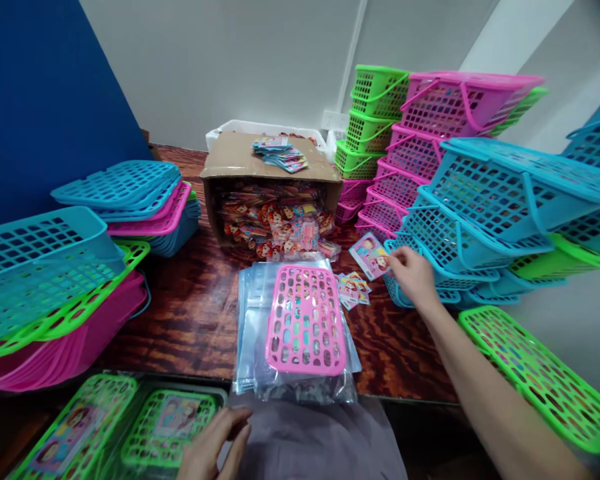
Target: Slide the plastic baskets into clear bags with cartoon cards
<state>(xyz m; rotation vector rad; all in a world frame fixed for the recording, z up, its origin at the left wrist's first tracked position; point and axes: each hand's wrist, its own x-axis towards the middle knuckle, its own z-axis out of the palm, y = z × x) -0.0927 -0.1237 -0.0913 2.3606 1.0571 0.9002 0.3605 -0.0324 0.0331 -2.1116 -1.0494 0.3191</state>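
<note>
My right hand point(413, 275) pinches the corner of a printed card point(368, 256) with cartoon pictures on it, above the table at the right. Below the card, several similar small cards point(354, 288) lie loosely overlapped. In front of me a pink basket lid point(306, 320), pierced with oval holes, lies on a stack of clear plastic bags point(249, 327); small items show through the holes. My left hand point(217, 440) hovers low at the table's front edge, fingers stretched out and holding nothing, beside a bagged green basket point(169, 427).
An open cardboard box point(280, 220) of packaged items stands at the back, with a pile of cards point(281, 155) on top. Filled baskets point(473, 193) are stacked high on the right. Baskets point(45, 267) and blue lids point(120, 183) are piled on the left. A green-lidded basket point(540, 373) sits at right.
</note>
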